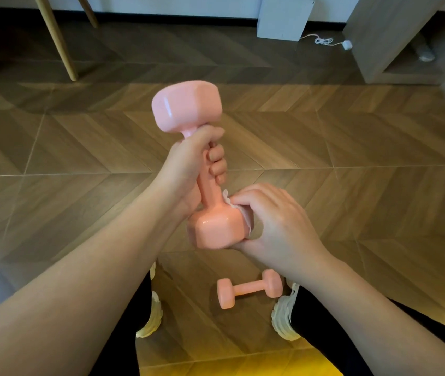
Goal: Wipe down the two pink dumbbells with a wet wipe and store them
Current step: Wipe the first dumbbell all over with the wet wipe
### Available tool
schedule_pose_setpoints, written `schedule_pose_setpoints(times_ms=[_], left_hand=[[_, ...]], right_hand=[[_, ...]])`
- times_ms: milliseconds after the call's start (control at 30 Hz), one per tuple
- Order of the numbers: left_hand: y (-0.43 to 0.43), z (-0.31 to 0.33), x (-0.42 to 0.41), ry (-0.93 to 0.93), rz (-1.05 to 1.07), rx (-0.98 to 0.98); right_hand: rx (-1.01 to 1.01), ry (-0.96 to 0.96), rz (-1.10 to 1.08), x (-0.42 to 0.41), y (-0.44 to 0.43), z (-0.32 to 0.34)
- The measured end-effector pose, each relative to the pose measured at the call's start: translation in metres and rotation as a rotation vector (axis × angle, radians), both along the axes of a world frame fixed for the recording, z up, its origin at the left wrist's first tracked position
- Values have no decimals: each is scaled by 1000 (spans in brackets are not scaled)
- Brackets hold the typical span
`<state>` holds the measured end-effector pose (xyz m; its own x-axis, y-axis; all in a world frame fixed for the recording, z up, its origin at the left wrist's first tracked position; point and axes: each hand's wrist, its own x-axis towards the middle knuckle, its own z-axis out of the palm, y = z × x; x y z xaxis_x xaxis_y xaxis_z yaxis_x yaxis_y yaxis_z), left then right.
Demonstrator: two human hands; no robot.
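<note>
the left grip [188,166] is wrapped round the handle of the held dumbbell [186,107] at frame centre. the right grip [275,221] pinches the wet wipe [246,217] against its lower head. it looks rigid, glossy and wet, so probably weighty and slippery; the narrow handle is the safest hold. the second dumbbell [248,290] lies on the floor [351,147], lower centre.

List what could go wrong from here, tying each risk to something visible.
1. The held dumbbell looks wet; the left hand grips only its handle, so it might slip toward the shoes below.
2. The second dumbbell lies on the floor between the shoes, a likely trip hazard.
3. The wet wipe is bunched under the right hand, so some faces may get missed.
</note>
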<state>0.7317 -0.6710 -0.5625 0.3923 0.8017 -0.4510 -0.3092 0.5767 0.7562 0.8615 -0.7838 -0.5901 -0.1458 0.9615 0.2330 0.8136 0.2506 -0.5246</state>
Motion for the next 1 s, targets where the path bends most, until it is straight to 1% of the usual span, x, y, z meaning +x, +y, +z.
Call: schedule_pose_setpoints(times_ms=[100,167,200,300,333,367,467,500,533,600,667,767,867,967,1000], left_hand=[[-3,-2,-1,-1,-43,35],[-4,-1,-1,-38,-68,67],[-4,0,-1,-66,-73,66],[-2,4,-3,-126,-82,35],[-1,5,-4,-135,-88,32],[-1,5,-5,-144,-99,35],[-2,4,-6,-182,-149,52],[-3,3,-6,-189,-167,67],[-3,4,-6,-196,-181,86],[-2,5,-4,-160,-162,142],[0,5,-4,-36,-106,207],[1,0,-3,107,-63,163],[-3,-2,1,133,-45,87],[-5,-2,2,116,-4,52],[-6,-2,2,106,3,51]], right_hand=[[-157,12,67,-3,4,-2],[-189,13,84,-3,4,-3],[-166,22,76,-2,3,-2],[17,43,14,1,-2,2],[46,56,13,2,-3,3],[35,73,27,2,-3,3],[-179,104,105,4,2,1],[-212,90,122,5,3,0],[-187,62,121,5,4,0],[-36,11,62,7,3,0],[96,-16,-18,9,0,3],[181,-88,-63,8,0,1],[151,-119,-23,4,0,-3],[-18,-101,4,2,1,-4],[-42,-103,9,1,2,-4]])
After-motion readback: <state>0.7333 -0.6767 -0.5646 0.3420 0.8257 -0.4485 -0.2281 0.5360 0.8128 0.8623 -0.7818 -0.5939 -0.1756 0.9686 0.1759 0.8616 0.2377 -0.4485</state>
